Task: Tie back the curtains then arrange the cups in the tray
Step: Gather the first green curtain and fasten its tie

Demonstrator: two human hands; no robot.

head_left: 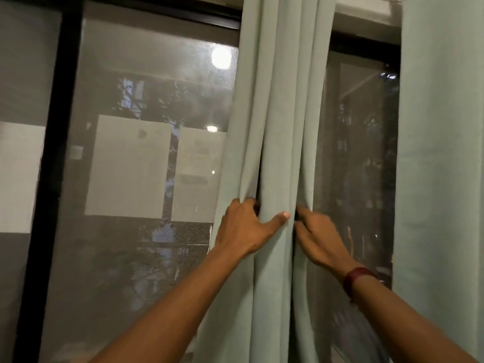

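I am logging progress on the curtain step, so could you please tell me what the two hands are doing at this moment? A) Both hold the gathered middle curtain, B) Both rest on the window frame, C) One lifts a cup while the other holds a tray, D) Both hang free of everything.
A: the left hand and the right hand both grip the bunched green curtain from either side.

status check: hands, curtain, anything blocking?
Left hand and right hand both gripping the gathered middle curtain. No tie-back visible, not tied yet. Second curtain hangs loose at right. Nothing blocking.
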